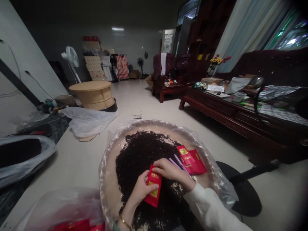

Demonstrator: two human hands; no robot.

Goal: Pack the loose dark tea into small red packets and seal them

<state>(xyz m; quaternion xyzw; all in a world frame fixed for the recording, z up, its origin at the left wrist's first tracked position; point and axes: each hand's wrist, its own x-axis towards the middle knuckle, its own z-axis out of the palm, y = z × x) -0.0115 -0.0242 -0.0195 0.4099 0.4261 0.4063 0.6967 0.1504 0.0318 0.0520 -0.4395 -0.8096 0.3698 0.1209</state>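
Note:
A small red packet [153, 188] with gold print is held over a heap of dark loose tea leaves [141, 154]. My left hand [141, 190] grips the packet's left side, fingers closed round it. At the packet's top edge my right hand [169, 170] pinches it. The leaves lie on a wide round tray lined with clear plastic [108, 160]. On the tray's right part rests a small pile of more red packets [191, 158], with thin pale sticks [178, 162] beside them.
A clear bag with red packets [72, 221] lies at the lower left. A bag-lined bin [21, 154] stands far left. Behind are a round wooden stool [93, 94], a white fan [72, 59] and a dark wooden bench [240, 112] on the right. A black stand base [245, 192] sits right of the tray.

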